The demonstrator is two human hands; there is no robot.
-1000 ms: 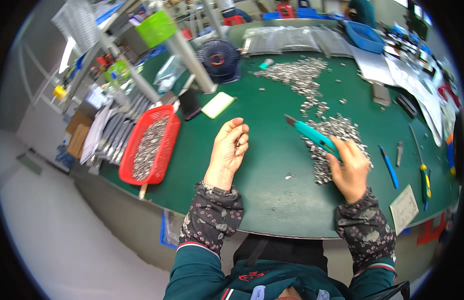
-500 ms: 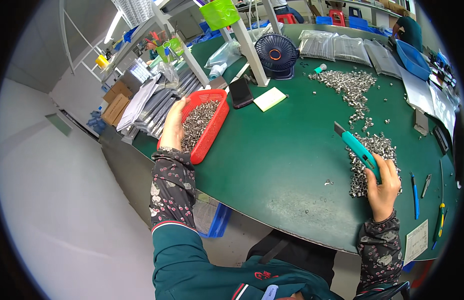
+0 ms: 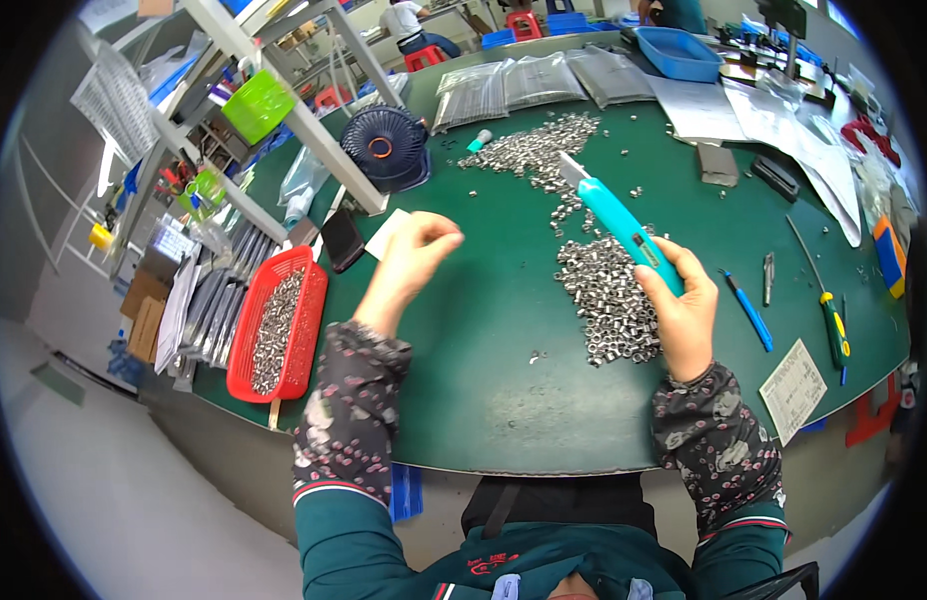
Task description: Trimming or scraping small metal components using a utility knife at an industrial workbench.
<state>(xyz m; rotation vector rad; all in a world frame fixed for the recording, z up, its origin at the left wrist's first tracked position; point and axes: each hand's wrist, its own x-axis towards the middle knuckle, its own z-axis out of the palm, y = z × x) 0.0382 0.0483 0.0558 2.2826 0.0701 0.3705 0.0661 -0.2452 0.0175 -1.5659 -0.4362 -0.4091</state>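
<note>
My right hand point(image 3: 687, 315) is wrapped round a teal utility knife point(image 3: 624, 224), its blade pointing up and to the left. Below and beside the knife lies a heap of small shiny metal rings point(image 3: 612, 305). My left hand point(image 3: 414, 262) hovers over the green table between the red basket and that heap. Its fingers are curled together, and whatever they may hold is hidden. The red plastic basket point(image 3: 306, 335) at the left edge contains many small metal pieces point(image 3: 277, 335). A second spread of metal pieces point(image 3: 534, 150) lies farther back.
A black fan point(image 3: 384, 148) and a phone point(image 3: 342, 240) stand by the shelf post. At the right lie a blue pen-like tool point(image 3: 749, 312), a screwdriver point(image 3: 834, 330) and a paper slip point(image 3: 794, 390). Plastic bags point(image 3: 544, 80) and a blue tray point(image 3: 679, 55) line the back.
My left hand has left the red basket and moved right over the table. The view has turned to the right. My right hand still grips the utility knife.
</note>
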